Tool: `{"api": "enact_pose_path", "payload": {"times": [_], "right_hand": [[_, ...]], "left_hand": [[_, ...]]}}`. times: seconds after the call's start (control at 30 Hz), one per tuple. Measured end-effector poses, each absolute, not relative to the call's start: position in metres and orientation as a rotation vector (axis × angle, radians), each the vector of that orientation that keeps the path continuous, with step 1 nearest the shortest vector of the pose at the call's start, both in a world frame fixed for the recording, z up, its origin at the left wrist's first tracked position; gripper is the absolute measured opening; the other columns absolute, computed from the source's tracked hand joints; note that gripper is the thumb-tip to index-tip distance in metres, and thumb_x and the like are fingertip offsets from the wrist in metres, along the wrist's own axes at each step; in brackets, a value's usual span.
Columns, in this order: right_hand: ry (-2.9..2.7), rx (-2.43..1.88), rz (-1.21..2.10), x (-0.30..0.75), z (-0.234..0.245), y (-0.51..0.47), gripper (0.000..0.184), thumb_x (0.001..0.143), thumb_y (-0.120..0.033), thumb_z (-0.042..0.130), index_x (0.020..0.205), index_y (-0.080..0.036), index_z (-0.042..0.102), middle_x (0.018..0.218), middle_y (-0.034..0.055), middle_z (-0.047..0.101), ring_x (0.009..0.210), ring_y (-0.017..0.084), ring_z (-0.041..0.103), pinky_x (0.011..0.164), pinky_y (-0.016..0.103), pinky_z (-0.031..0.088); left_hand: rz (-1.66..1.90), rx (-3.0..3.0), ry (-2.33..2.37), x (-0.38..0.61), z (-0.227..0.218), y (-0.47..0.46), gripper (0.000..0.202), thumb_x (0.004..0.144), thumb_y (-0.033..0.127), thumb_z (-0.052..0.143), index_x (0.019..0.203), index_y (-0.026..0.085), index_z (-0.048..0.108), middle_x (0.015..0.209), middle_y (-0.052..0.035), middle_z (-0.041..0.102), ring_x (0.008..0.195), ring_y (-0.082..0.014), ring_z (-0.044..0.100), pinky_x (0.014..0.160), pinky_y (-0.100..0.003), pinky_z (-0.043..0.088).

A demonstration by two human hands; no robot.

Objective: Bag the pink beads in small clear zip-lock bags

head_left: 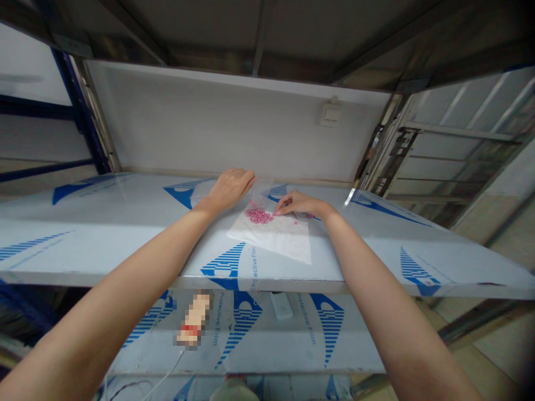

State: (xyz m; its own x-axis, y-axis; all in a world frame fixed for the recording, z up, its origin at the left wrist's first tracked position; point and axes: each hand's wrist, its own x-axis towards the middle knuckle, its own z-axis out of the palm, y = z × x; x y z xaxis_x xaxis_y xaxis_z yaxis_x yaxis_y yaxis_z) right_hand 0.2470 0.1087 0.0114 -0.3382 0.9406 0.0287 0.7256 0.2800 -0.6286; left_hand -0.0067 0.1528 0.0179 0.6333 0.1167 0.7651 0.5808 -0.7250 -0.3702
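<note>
A white sheet of paper (pixel 281 235) lies on the film-covered metal shelf (pixel 125 234). Several small pink beads (pixel 259 215) are heaped on its far part, and a few lie loose to the right. My left hand (pixel 229 188) rests at the sheet's far left corner with fingers curled together, seemingly on the edge of a clear plastic bag (pixel 264 188). My right hand (pixel 296 204) lies on the sheet just right of the heap, its fingertips pinched together beside the beads. Whether a bead sits in the pinch is too small to tell.
A white wall with a switch box (pixel 330 114) backs the shelf, and another shelf board hangs overhead. Rack uprights (pixel 378 147) stand to the right and left. On the lower shelf lie a white device (pixel 281 306) and a blurred object (pixel 193 320).
</note>
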Motion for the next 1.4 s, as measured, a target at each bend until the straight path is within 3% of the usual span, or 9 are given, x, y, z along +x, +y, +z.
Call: {"api": "enact_pose_path", "payload": {"times": [0.23,0.37,0.53,0.7,0.97,1.13,1.3,1.4], "right_hand": [[-2.222,-1.433,0.836,0.235,0.019,0.094,0.025,0.067,-0.036,0.077,0.084,-0.018,0.076,0.085,0.0049,0.070,0.078,0.016,0.056,0.069,0.028,0.039],[-2.178,-1.420,0.781,0.236,0.016,0.100,0.029,0.071,-0.041,0.074,0.084,-0.015,0.074,0.082,0.0064,0.068,0.073,0.016,0.055,0.067,0.029,0.040],[-2.019,-1.348,0.602,0.233,0.005,0.112,0.037,0.070,-0.034,0.077,0.102,-0.016,0.072,0.096,0.0076,0.070,0.084,0.019,0.060,0.078,0.030,0.044],[-2.125,-1.365,0.628,0.228,-0.002,0.114,0.022,0.074,-0.036,0.073,0.088,-0.018,0.075,0.093,0.0068,0.073,0.086,0.021,0.063,0.081,0.032,0.045],[-2.111,-1.361,0.574,0.230,-0.005,0.116,0.019,0.074,-0.036,0.073,0.083,-0.020,0.076,0.083,0.0056,0.072,0.078,0.019,0.061,0.075,0.032,0.045],[-2.108,-1.370,0.611,0.230,-0.004,0.116,0.020,0.074,-0.033,0.072,0.084,-0.017,0.076,0.086,0.0070,0.072,0.077,0.018,0.061,0.075,0.031,0.044],[-2.112,-1.367,0.619,0.229,-0.004,0.115,0.022,0.074,-0.035,0.074,0.086,-0.016,0.076,0.088,0.0075,0.073,0.081,0.019,0.062,0.079,0.031,0.045],[-2.099,-1.316,0.665,0.227,-0.003,0.113,0.031,0.073,-0.038,0.075,0.096,-0.018,0.074,0.099,0.0076,0.072,0.089,0.020,0.063,0.083,0.031,0.045]], "left_hand": [[-1.013,-2.263,-0.533,-0.007,0.018,0.152,0.040,0.103,0.031,0.024,0.087,0.016,0.057,0.072,-0.0074,0.062,0.067,-0.0188,0.057,0.067,-0.030,0.039],[-1.036,-2.248,-0.520,-0.008,0.017,0.153,0.039,0.103,0.029,0.024,0.087,0.015,0.057,0.072,-0.0076,0.062,0.066,-0.0192,0.056,0.067,-0.031,0.039],[-1.005,-2.277,-0.519,-0.006,0.018,0.151,0.040,0.102,0.029,0.023,0.089,0.015,0.058,0.072,-0.0086,0.062,0.067,-0.0202,0.056,0.067,-0.032,0.040],[-1.013,-2.294,-0.490,-0.002,0.019,0.148,0.038,0.102,0.032,0.026,0.086,0.016,0.056,0.071,-0.0071,0.061,0.066,-0.0189,0.056,0.066,-0.031,0.039],[-1.034,-2.404,-0.494,-0.006,0.021,0.141,0.038,0.100,0.043,0.032,0.089,0.017,0.056,0.072,-0.0061,0.061,0.069,-0.0197,0.057,0.068,-0.031,0.040],[-1.045,-2.318,-0.455,-0.004,0.020,0.143,0.039,0.101,0.034,0.028,0.078,0.018,0.055,0.067,-0.0054,0.058,0.063,-0.0175,0.054,0.064,-0.030,0.037],[-1.077,-2.249,-0.426,-0.002,0.020,0.144,0.041,0.102,0.032,0.026,0.078,0.017,0.056,0.064,-0.0048,0.057,0.060,-0.0171,0.052,0.062,-0.030,0.036],[-1.054,-2.239,-0.404,0.000,0.022,0.140,0.041,0.102,0.032,0.027,0.078,0.018,0.056,0.064,-0.0044,0.057,0.061,-0.0168,0.052,0.062,-0.030,0.036]]}}
